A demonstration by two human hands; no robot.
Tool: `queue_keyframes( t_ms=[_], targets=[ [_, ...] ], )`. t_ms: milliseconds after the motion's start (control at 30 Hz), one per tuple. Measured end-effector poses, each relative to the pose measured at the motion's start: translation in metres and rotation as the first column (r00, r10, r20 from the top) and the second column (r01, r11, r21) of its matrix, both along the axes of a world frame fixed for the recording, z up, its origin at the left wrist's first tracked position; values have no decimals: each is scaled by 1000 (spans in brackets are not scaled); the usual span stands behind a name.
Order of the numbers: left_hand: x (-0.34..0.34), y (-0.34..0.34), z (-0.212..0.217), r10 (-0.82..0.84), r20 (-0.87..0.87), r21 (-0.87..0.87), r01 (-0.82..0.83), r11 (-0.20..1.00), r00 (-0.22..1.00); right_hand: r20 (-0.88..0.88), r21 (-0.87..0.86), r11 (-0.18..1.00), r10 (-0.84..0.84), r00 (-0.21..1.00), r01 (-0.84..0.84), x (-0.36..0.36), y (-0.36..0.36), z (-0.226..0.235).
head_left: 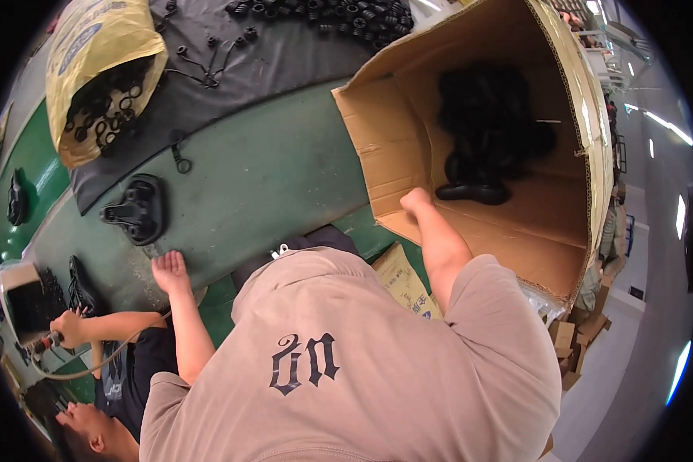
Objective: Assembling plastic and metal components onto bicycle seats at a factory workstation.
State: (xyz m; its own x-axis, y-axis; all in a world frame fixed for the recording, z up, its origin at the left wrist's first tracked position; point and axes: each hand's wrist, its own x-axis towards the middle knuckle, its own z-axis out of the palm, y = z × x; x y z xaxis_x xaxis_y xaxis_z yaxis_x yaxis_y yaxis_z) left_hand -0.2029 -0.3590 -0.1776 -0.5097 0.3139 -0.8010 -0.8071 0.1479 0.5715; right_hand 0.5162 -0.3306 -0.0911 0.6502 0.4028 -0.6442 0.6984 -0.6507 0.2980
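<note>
Brown corrugated cardboard box (550,223) tipped on its side at the right, mouth facing near, black rubber parts (489,127) heaped against its far inner wall. Right hand (416,202) curled at the box's lower flap, fingers closed, grip on anything impossible to tell. Left hand (169,271) flat on the green surface (277,177), fingers spread, just near of a black moulded saddle (135,209). Far left, yellow woven sack (100,61) lying open, black rubber rings (104,115) spilling at its mouth.
</note>
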Motion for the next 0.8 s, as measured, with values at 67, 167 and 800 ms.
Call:
queue_keyframes(
  t_ms=[67, 167, 800],
  targets=[
    [48, 19, -14, -375, -8, -24, 375, 927, 927, -55, 127, 964, -230, 972, 235, 54, -14, -35],
    [130, 30, 10, -675, -88, -8, 677, 736, 732, -160, 232, 776, -565, 810, 587, 72, 16, -3],
    [405, 282, 219, -37, -991, -136, 964, 227, -131, -568, 721, 128, -456, 686, 682, 388, 71, 203]
  ],
)
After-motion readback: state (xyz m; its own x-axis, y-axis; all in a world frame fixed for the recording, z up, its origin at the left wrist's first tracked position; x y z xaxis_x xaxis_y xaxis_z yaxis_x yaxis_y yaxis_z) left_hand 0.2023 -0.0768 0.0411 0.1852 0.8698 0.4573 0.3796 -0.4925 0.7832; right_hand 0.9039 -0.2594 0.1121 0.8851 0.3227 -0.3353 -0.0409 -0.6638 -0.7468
